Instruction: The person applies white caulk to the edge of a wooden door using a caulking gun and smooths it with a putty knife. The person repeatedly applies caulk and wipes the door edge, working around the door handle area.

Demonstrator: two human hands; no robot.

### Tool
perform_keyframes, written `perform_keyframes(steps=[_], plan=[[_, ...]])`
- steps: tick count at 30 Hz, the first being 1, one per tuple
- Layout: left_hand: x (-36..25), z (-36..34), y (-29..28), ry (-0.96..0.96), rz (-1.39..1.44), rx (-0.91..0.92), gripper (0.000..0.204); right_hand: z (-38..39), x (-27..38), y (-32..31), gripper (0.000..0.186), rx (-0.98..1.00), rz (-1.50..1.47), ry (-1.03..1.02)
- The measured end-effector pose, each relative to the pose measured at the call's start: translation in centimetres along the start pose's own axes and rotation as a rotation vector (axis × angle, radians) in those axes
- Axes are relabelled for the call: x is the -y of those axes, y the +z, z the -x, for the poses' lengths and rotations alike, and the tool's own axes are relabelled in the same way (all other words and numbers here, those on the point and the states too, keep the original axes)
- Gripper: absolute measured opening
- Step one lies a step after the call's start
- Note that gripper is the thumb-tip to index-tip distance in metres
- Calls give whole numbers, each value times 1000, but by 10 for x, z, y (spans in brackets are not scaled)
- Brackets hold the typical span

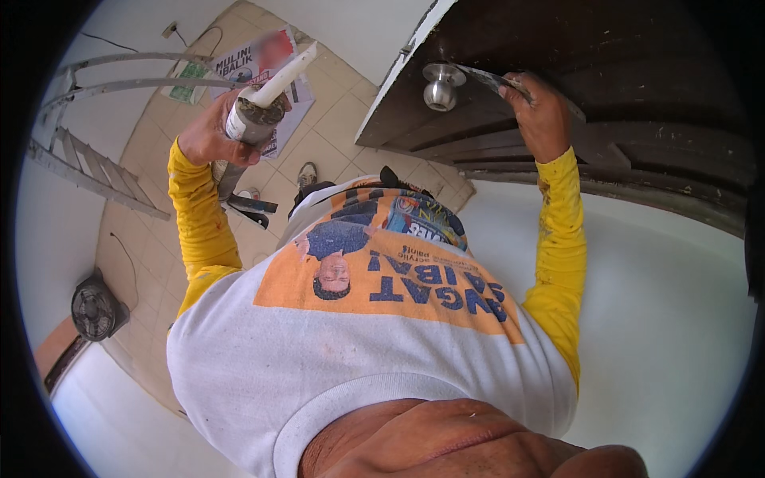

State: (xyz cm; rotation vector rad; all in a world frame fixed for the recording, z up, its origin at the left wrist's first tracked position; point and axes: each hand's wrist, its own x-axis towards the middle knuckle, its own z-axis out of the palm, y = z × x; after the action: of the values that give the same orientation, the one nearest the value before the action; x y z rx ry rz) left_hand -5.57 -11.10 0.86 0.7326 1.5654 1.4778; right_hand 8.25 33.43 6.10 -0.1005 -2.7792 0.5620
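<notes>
My left hand (213, 134) is closed round a caulking gun (249, 127) fitted with a grey-smeared tube. Its long white nozzle (287, 76) points up and to the right, away from me. On the right, my right hand (543, 115) pinches a thin, flat grey blade-like strip (488, 78) against the face of a dark brown door (621, 60). The far end of the strip lies by the round metal door knob (441, 89). What kind of tool the strip is, I cannot make out. Both yellow sleeves carry stains.
At left stands a metal ladder (96, 171). Printed sheets (291, 123) lie on the tiled floor (331, 119) beyond my left hand. A black fan (96, 309) sits at lower left, with a cord near it. White wall (645, 311) fills the right side.
</notes>
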Motion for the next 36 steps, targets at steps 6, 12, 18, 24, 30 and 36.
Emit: perform_keyframes(steps=[6, 12, 18, 24, 30, 36], plan=[[-2, -2, 1, 29, 20, 43, 70, 9, -8, 8, 22, -133, 78, -37], [-1, -2, 2, 31, 34, 12, 73, 36, -17, 7, 17, -219, -30, -110], [-16, -6, 6, -25, 24, 35, 74, 31, 3, 15, 22, -239, 203, -363], [-21, -11, 6, 5, -15, 73, 73, 21, 18, 16, 21, -337, 345, -473], [-15, -13, 12, 26, -34, 60, 78, 43, 58, -4, 17, -351, -175, -325], [-24, -20, 10, -20, 36, 209, 77, 35, 96, -5, 36, -257, -294, -516]])
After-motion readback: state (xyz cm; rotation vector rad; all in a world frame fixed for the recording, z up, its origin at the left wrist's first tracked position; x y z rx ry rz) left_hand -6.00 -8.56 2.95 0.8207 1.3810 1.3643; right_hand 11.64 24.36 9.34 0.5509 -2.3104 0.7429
